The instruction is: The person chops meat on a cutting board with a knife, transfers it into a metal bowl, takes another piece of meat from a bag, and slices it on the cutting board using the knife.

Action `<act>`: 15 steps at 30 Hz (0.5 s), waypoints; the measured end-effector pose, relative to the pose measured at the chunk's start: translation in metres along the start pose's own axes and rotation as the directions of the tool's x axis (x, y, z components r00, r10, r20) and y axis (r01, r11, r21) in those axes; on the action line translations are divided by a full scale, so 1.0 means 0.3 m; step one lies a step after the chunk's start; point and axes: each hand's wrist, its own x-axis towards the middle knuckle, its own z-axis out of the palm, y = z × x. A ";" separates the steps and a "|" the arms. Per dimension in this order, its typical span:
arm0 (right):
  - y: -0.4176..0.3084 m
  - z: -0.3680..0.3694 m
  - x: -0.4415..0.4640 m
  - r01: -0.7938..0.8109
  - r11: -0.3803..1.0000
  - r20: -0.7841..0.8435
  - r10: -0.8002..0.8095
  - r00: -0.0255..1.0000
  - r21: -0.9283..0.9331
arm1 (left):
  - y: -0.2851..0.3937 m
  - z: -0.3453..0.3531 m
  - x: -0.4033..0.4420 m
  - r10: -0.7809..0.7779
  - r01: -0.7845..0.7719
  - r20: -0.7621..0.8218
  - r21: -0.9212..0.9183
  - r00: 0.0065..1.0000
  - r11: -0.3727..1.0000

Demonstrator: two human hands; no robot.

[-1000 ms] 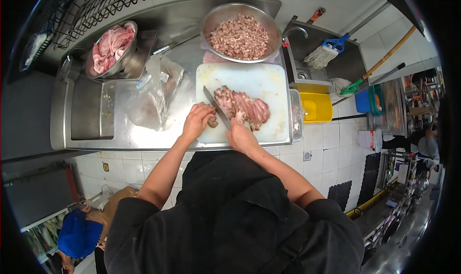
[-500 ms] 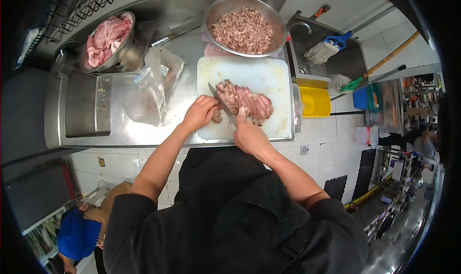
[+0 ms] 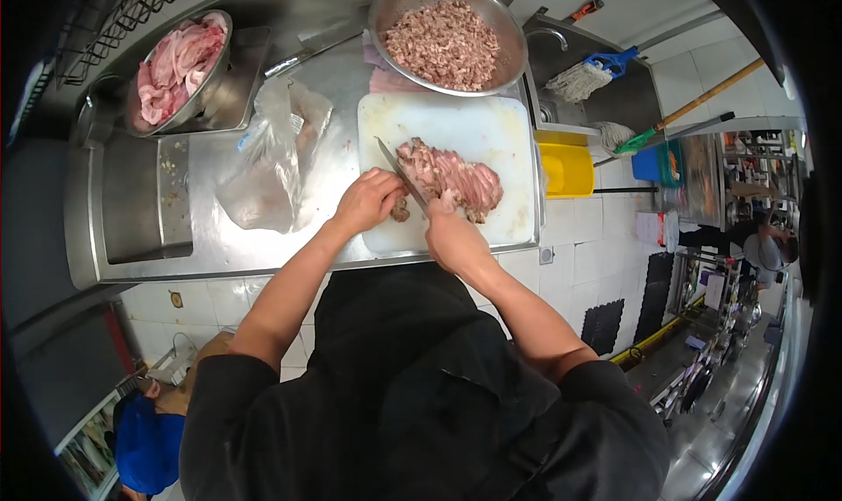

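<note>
The right hand [image 3: 455, 239] grips the knife [image 3: 401, 173], its blade at the left end of the meat [image 3: 456, 181] on the board [image 3: 495, 119]. The left hand [image 3: 368, 201] curls beside a scrap [image 3: 401, 210]; whether it grips this, I cannot tell.

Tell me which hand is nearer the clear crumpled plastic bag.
Left. The left hand is right of the bag; the right hand is farther right, over the white rectangular cutting board.

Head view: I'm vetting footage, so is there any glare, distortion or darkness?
Head view: bright glare on the steel counter around the plastic bag; head view: wide-angle bending, with black corners; head view: the cutting board is well lit, and the knife reads clearly.
</note>
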 end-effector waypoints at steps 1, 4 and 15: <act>-0.005 0.007 -0.011 -0.008 1.000 0.006 0.008 1.000 -0.005 | -0.002 -0.001 0.001 0.001 -0.001 0.005 0.007 1.000 1.000; -0.013 0.049 0.030 -0.028 0.999 0.015 0.027 1.000 0.046 | -0.013 -0.002 0.001 0.015 -0.015 -0.013 -0.021 1.000 1.000; -0.055 0.109 0.126 -0.045 0.998 -0.009 0.045 0.999 -0.034 | -0.029 -0.019 0.003 0.023 -0.024 -0.005 -0.064 1.000 0.998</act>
